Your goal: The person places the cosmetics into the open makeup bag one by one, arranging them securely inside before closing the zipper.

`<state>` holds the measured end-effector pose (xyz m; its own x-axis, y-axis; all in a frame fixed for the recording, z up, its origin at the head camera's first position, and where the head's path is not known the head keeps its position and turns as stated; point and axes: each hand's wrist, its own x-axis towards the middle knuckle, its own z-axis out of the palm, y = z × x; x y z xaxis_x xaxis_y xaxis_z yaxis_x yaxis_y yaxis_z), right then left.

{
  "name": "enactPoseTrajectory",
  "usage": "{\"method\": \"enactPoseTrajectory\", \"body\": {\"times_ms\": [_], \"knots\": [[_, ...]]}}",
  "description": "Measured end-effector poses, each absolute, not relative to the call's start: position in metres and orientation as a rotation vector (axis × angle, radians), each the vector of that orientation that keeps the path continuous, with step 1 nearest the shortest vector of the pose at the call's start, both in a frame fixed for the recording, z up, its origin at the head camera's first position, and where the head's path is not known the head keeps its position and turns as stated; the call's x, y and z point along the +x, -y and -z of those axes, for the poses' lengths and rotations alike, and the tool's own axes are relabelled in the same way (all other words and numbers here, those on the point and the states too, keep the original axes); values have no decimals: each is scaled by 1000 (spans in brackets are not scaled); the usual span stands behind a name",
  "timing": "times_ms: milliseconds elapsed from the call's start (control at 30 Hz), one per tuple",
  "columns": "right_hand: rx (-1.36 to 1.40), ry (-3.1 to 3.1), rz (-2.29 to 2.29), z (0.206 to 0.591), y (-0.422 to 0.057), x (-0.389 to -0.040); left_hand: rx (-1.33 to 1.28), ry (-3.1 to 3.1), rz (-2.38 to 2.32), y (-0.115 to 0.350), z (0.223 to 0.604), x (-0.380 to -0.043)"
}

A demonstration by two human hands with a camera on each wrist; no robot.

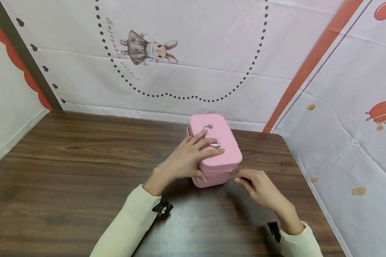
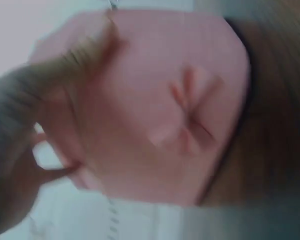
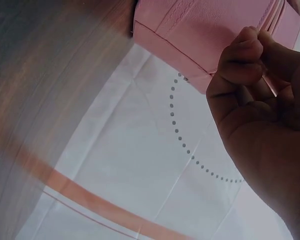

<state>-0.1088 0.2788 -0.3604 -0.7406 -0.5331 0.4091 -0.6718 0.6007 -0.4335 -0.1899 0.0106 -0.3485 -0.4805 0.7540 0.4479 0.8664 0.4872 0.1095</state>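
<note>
A pink zippered case (image 1: 225, 144) stands on the wooden table, its lid down and a silver handle (image 1: 208, 125) on top. My left hand (image 1: 188, 157) rests on it, the spread fingers lying across the lid by the handle and the thumb against the side. A pink bow (image 2: 190, 112) on the case's side shows, blurred, in the left wrist view. At the near right corner, my right hand (image 1: 260, 185) pinches a small metal zipper pull (image 1: 233, 173) between thumb and forefinger. In the right wrist view those fingers mostly hide the pull beside the seam.
The brown wooden table (image 1: 83, 164) extends left and toward me. Behind the case hangs a white printed cloth (image 1: 212, 53) with a rabbit picture (image 1: 144, 48), and another cloth side (image 1: 337, 153) borders the table on the right.
</note>
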Motion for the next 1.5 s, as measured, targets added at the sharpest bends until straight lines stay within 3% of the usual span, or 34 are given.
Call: {"method": "enactPoseTrajectory", "body": {"times_ms": [167,467,1500], "knots": [[990,2599,-829,359,-279,-109,-1362,2228,540,-8,360,-201],[975,2595,-816,357,-280,-108,-1244,2182,439,-16,364,-195],[1028,2548,-814,356,-279,-109,-1189,2201,352,-24,361,-189]]}}
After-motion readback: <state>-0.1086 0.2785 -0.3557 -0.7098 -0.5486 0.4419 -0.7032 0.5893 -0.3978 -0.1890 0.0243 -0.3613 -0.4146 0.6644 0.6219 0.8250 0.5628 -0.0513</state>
